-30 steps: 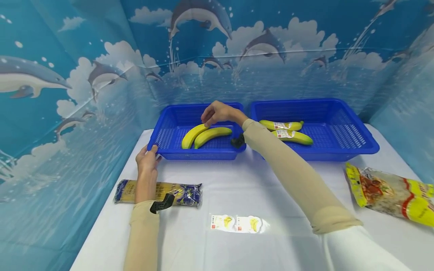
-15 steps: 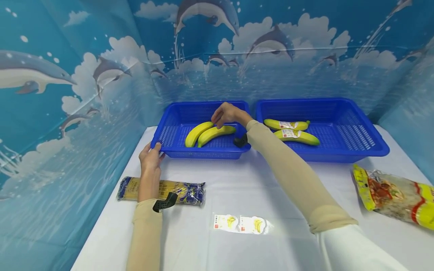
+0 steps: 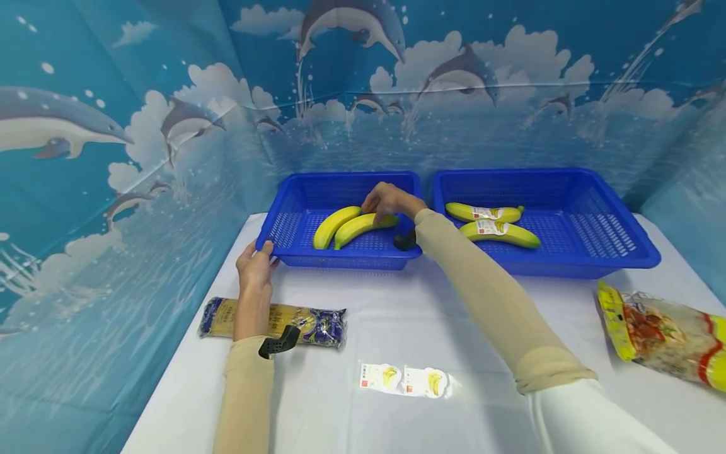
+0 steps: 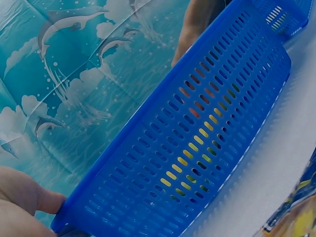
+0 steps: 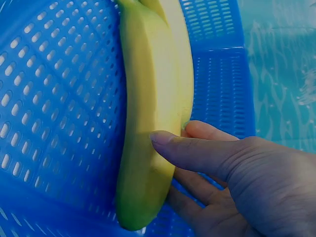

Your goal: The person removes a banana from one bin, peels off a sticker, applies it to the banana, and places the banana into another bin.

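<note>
In the head view two bananas without labels lie side by side in the left blue basket [image 3: 340,258]. My right hand [image 3: 386,198] reaches in over the basket and pinches the nearer banana [image 3: 358,230] near its right end. The right wrist view shows the thumb on top of this banana [image 5: 143,113] and the other fingers at its side, partly hidden. Behind it lies the farther banana [image 3: 334,228]. My left hand [image 3: 255,268] grips the basket's front left corner; in the left wrist view its thumb lies against the rim [image 4: 94,173].
A second blue basket [image 3: 578,265] on the right holds two labelled bananas [image 3: 507,234]. A noodle pack [image 3: 292,323] lies under the left forearm. Two banana stickers [image 3: 425,381] lie on the white table [image 3: 408,315]; a yellow-ended food bag [image 3: 666,334] is at right.
My right hand has moved from above the farther banana down and rightward onto the nearer one, which it now pinches. The left hand stays on the basket corner; the head view has shifted slightly.
</note>
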### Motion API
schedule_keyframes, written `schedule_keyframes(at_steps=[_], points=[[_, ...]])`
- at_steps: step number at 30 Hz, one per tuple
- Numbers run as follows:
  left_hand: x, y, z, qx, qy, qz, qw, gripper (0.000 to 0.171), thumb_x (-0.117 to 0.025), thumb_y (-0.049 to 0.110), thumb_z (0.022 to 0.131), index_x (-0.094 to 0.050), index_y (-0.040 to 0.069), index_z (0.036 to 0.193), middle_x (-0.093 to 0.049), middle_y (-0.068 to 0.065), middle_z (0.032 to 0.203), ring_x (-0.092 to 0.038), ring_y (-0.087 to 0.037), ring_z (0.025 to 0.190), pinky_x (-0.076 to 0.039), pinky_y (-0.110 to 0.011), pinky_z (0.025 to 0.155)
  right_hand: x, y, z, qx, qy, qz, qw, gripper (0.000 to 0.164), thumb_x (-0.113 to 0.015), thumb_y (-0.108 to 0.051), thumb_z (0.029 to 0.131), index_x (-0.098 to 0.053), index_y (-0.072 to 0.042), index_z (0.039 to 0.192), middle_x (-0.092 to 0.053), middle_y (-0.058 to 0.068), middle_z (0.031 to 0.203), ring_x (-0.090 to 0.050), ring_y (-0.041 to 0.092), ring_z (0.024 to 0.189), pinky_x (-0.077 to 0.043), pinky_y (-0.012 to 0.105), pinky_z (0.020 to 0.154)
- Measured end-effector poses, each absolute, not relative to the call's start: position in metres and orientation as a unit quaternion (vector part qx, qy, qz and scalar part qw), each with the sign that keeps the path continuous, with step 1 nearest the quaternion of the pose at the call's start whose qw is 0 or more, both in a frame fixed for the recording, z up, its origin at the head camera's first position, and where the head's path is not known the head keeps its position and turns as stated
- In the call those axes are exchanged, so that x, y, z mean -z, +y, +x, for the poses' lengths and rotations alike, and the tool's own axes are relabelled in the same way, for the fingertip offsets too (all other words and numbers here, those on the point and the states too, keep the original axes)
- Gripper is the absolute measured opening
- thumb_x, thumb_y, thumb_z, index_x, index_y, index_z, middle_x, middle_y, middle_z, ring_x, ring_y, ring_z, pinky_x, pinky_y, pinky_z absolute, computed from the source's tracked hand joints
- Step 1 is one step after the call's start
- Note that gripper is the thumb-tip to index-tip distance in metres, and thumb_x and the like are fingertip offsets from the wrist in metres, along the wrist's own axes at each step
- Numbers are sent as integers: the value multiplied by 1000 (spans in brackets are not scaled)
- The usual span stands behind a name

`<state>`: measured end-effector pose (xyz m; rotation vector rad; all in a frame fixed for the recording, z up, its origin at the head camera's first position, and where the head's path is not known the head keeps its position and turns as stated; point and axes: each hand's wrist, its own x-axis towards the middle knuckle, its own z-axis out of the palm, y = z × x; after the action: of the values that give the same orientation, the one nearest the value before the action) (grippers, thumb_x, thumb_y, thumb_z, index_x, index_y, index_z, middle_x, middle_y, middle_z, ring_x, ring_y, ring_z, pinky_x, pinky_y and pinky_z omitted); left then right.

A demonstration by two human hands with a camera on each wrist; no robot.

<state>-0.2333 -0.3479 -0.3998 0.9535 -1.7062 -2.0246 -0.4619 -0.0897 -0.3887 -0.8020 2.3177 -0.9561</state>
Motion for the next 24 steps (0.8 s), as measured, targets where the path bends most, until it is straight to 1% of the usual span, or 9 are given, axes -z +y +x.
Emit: schedule_keyframes(at_steps=[4, 9, 19, 24], points=[[402, -348, -233, 705, -604, 336, 161, 51, -54, 19, 114, -45, 8, 164, -55, -12, 159, -60, -22, 140, -51, -34, 115, 393, -92, -462, 336, 858, -303, 244, 45, -80, 14, 89, -72, 5, 133, -69, 22, 141, -62, 36, 136, -52, 43, 114], [401, -349, -233, 701, -607, 337, 162, 51, -53, 19, 115, -45, 8, 164, -55, -12, 159, -60, -21, 140, -51, -34, 116, 396, -95, -462, 326, 864, -304, 236, 48, -80, 14, 88, -72, 4, 134, -69, 23, 141, -63, 36, 135, -52, 44, 115], [402, -348, -235, 701, -606, 340, 163, 52, -54, 20, 115, -44, 9, 164, -55, -11, 160, -60, -21, 139, -51, -33, 115, 394, -94, -462, 309, 868, -315, 229, 43, -83, 12, 88, -75, 4, 130, -71, 23, 136, -67, 35, 130, -55, 42, 110], [401, -349, -234, 705, -602, 336, 165, 51, -54, 19, 115, -45, 8, 164, -56, -12, 159, -60, -21, 140, -51, -34, 115, 387, -96, -461, 281, 876, -325, 219, 43, -83, 7, 90, -75, 2, 132, -72, 22, 136, -67, 35, 129, -56, 42, 108]])
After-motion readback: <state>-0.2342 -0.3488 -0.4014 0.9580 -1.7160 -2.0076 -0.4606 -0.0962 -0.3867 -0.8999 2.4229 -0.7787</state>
